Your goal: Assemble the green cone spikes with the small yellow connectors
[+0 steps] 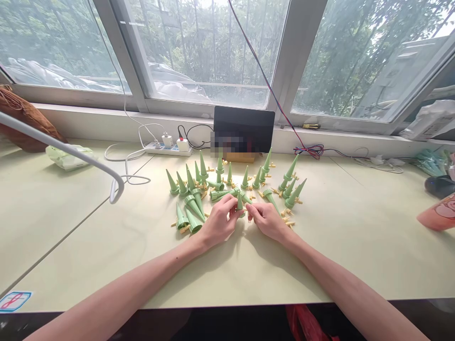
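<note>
Near the middle of the table, my left hand (222, 221) is closed around a green plastic plant watering spike (240, 201), held with its tip up. Close against its right side, my right hand (266, 219) is closed in a pinch; what its fingertips hold is too small to make out. Around and beyond both hands are several more green spikes, some upright, like the upright spike (171, 182) at the left, others lying down, like the fallen spike (194, 221). Small yellow valve pieces (290, 223) stick out of some spikes or lie loose among them.
A dark-screened tablet (243, 128) leans on a stand at the back. Left of it lies a power strip (170, 149) with cables. A white curved bar (64, 147) crosses the left side. Bundled wires (311, 150) and a pink cup (439, 213) are at the right.
</note>
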`<state>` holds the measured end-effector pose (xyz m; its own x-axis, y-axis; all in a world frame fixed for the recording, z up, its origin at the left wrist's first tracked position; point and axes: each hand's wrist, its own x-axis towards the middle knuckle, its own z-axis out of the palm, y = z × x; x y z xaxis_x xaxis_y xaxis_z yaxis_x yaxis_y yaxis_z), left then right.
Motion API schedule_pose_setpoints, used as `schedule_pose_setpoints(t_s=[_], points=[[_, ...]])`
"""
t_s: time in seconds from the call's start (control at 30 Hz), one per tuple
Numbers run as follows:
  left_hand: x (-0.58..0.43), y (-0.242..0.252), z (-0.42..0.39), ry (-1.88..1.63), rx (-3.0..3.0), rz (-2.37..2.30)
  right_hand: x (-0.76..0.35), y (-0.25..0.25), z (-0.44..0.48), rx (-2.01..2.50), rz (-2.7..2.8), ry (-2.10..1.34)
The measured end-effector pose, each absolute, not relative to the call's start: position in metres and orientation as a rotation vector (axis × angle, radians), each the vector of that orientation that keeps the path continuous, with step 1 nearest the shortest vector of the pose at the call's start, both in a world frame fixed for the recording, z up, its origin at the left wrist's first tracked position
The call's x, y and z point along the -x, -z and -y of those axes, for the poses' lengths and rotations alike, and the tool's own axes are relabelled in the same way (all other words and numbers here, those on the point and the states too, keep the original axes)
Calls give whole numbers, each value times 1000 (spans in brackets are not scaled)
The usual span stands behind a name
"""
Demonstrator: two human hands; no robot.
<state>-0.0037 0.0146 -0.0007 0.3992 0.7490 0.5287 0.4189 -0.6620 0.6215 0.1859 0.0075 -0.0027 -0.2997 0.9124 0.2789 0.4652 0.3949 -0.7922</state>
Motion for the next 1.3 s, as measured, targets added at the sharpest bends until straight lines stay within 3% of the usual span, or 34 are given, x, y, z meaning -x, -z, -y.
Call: schedule_pose_setpoints(t_s=[0.33,1.3], points=[[3,-4,-14,-1181,-2217,-1071,-186,1,-6,1150,1880,-745],[3,-1,-15,-1218,-2191,-926,-187,7,-9,1064,1559,-1277]])
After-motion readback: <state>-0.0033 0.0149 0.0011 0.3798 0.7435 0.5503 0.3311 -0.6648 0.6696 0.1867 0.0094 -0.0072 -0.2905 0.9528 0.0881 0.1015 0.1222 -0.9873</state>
